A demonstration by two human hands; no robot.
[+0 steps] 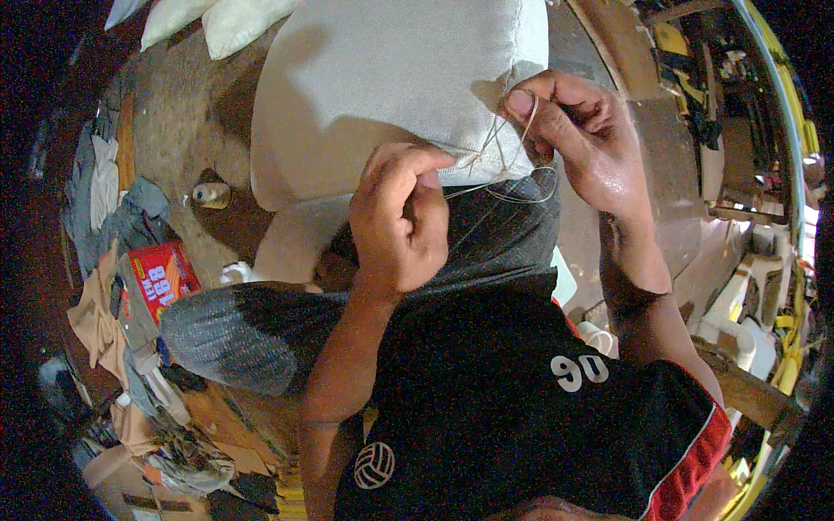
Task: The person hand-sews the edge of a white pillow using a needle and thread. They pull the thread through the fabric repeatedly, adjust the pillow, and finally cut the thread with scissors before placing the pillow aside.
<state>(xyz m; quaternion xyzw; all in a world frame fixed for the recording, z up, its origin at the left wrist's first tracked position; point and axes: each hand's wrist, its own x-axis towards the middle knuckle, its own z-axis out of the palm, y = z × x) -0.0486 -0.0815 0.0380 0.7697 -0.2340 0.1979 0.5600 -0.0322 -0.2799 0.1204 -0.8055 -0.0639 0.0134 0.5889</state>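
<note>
A plump off-white fabric cushion lies in front of my knees, with a stitched seam down its right edge. Thin pale thread runs in loops from its near right corner to both hands. My right hand pinches the thread between thumb and forefinger, just off the seam. Whether a needle is in that pinch is too small to make out. At the corner's left side, my left hand is closed with its fingertips at the gathered cloth, and a strand of thread passes into its fingers.
A spool of thread stands on the floor to the left. Beyond it lie crumpled cloths and a red box. More white stuffed cushions sit at the far left. A cluttered rack and white plastic items line the right.
</note>
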